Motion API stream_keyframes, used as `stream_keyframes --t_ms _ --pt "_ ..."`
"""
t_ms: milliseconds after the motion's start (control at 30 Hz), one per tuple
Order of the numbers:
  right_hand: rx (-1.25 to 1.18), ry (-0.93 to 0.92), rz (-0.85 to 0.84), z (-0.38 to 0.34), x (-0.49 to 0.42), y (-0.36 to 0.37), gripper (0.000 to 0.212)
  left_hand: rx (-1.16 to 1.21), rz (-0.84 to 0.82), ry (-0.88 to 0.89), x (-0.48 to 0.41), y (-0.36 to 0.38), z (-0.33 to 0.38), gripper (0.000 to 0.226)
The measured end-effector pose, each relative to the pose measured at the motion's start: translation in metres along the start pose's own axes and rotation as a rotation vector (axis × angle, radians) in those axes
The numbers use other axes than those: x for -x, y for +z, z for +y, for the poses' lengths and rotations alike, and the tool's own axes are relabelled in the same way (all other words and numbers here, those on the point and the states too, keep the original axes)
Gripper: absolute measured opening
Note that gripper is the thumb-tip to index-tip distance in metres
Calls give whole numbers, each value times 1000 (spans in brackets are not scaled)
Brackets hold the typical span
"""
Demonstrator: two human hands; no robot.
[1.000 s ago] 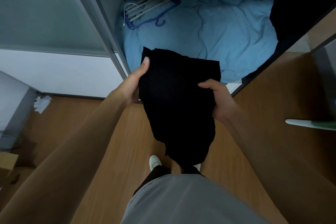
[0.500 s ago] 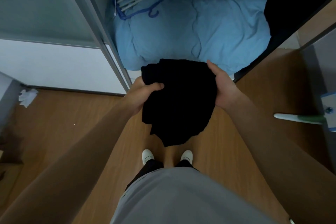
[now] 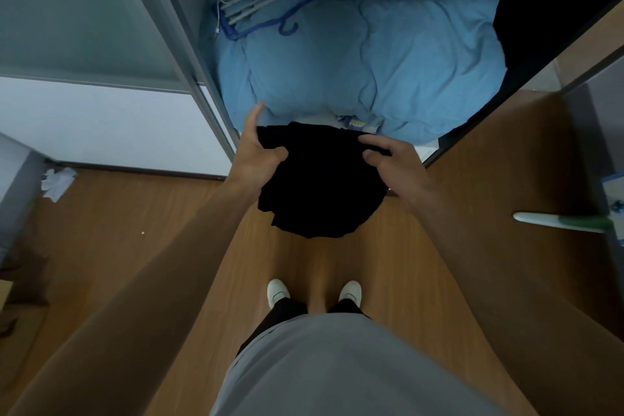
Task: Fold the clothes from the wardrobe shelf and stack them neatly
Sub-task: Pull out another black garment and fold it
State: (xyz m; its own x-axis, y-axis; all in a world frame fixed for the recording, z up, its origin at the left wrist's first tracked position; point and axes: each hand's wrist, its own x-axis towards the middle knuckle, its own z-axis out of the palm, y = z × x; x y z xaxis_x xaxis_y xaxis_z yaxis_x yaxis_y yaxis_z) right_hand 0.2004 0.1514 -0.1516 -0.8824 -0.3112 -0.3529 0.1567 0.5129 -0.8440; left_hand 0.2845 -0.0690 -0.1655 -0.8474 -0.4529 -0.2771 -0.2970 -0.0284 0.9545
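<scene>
The open wardrobe (image 3: 189, 54) is seen with its lower compartment filled by a rumpled blue quilt (image 3: 388, 44); no finished stack is shown. One black garment (image 3: 320, 186) is held in the air just in front of the quilt, bunched into a rough half-fold. Its upper left edge is pinched by the left hand (image 3: 258, 159), and its upper right edge is clasped by the curled right hand (image 3: 393, 162). The fold is judged barely begun, and stacking is left.

No text, brand or number can be read. A small tag (image 3: 357, 125) is seen at the front edge of the blue bedding (image 3: 371, 54), its print too blurred.
</scene>
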Motion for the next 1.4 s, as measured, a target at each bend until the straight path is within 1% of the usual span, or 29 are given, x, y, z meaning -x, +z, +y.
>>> stream_keyframes --t_ms 100,133,167,233,267,333,433,467,500,600,633,700,733,767,800,833,900,933,967,1033,1100,1167,1200,1233,1267,1300,1333,1367,1400 --pt "222 -12 -237 -4 3 1 61 -81 -45 50 0 -1 4 65" --pt "366 -39 -269 -4 3 3 59 -107 -59 75 -2 -2 5 62" --pt "514 -70 -262 -2 1 7 51 -138 -79 99 -4 -3 7 60" --pt "724 -121 -153 -4 0 11 17 -250 -150 133 -9 -9 12 60" --pt "761 -144 -92 -6 0 11 9 -325 -202 137 -13 -12 14 60" --pt "772 -187 -21 -11 -1 8 9 -474 -316 121 -22 -20 13 67" --pt "775 -225 -42 -20 0 2 10 -681 -458 56 -32 -29 11 113" --pt "777 -236 -55 -23 0 1 10 -733 -465 48 -34 -31 9 121" --pt "782 -248 -62 -27 0 0 11 -792 -453 47 -35 -33 8 121" --pt "806 -279 -42 -39 1 -2 12 -1081 -367 45 -34 -35 6 112" --pt "833 -289 -40 -44 1 -2 12 -1151 -336 53 -34 -36 6 114" --pt "888 -293 -55 -51 2 -1 10 -1221 -327 156 -34 -33 11 124" --pt "906 -295 -68 -54 3 0 12 -1221 -369 222 -34 -28 15 126" --pt "915 -305 -79 -58 3 3 18 -1196 -431 270 -34 -20 20 124" --pt "919 -311 -89 -62 3 5 22 -1162 -493 288 -33 -11 25 116" --pt "920 -313 -91 -65 3 7 24 -1140 -531 292 -30 0 29 99" --pt "898 -336 -74 -69 1 10 20 -1159 -510 337 -26 17 35 45" --pt "850 -351 -54 -68 -1 10 20 -1150 -460 368 -25 20 39 26" --pt "784 -355 -28 -66 -3 10 23 -1126 -410 387 -25 21 41 16" --pt "612 -365 57 -62 -4 10 38 -1061 -331 370 -29 14 45 8" --pt "383 -424 208 -61 2 15 42 -983 -262 306 -35 5 45 17" --pt "225 -450 361 -56 7 23 28 -882 -204 245 -42 -5 45 31" --pt "159 -375 344 -53 10 27 17 -828 -174 225 -45 -10 47 34" --pt "42 -204 224 -52 12 33 10 -779 -144 216 -48 -14 50 34" --pt "-128 39 34 -54 12 38 20 -736 -118 219 -51 -18 54 33" --pt "-326 304 -173 -57 9 42 42 -698 -97 240 -53 -21 59 34" --pt "-510 492 -336 -60 5 44 67 -665 -79 272 -54 -23 66 36" --pt "-689 584 -432 -64 -3 45 86 -631 -67 307 -53 -24 73 38" --pt "-856 612 -461 -72 -12 45 97 -588 -65 339 -53 -25 80 39"
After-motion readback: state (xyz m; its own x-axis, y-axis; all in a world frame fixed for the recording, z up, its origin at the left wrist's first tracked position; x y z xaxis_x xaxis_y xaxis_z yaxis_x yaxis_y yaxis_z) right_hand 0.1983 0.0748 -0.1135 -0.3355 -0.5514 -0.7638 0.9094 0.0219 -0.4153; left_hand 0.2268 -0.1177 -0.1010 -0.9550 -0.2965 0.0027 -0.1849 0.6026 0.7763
